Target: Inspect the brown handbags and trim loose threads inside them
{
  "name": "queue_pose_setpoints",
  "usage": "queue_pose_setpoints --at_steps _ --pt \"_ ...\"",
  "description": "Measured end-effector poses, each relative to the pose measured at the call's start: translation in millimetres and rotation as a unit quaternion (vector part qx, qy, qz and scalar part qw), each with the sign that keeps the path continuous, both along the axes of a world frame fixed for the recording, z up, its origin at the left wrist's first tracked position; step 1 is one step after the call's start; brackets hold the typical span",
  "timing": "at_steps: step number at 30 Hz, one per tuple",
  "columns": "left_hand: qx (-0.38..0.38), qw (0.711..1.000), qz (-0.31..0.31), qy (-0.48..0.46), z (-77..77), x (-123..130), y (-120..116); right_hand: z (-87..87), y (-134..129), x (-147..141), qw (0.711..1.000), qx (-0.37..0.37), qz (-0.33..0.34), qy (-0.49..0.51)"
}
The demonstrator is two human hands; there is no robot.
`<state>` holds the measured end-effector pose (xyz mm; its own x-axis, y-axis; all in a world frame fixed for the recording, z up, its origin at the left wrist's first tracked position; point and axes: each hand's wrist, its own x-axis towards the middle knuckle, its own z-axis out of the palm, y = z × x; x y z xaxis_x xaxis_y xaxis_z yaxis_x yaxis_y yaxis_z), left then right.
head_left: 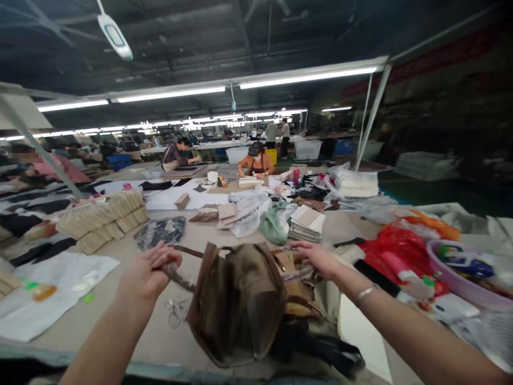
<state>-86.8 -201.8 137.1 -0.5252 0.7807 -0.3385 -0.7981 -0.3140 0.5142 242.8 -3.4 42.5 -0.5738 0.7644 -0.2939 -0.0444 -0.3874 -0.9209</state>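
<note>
A brown handbag point(236, 305) stands upright at the near edge of the worktable, its top open towards me. My left hand point(150, 270) is closed around one of its handles point(178, 277), which looks wrapped in clear film. On the other side my right hand point(318, 258) has its fingers closed on the second handle, pulling it outwards; the fingertips are slightly blurred. Small scissors point(175, 311) lie on the table left of the bag. Right of it, partly covered by my right arm, are more brown and tan bag pieces point(300, 305).
Stacked beige pieces point(108, 216) stand at the left. Ahead lie plastic bags point(248, 211) and a pile of cards point(306, 223). A red plastic bag point(395, 254) and a lilac basin point(460, 283) sit at the right. Co-workers point(256, 160) work across the table.
</note>
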Motion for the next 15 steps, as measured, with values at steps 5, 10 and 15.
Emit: queue_pose_setpoints --at_steps 5,10,15 --pt "0.134 0.979 -0.109 0.107 -2.5 2 42 29.5 37 18 0.981 0.104 -0.146 0.076" --pt "0.086 0.948 -0.177 0.252 -18.0 14 74 63.0 8 27 0.919 0.347 -0.188 0.011" --pt "-0.028 0.906 -0.144 0.396 -91.7 24 84 15.7 -54 25 0.848 0.515 0.029 -0.117"
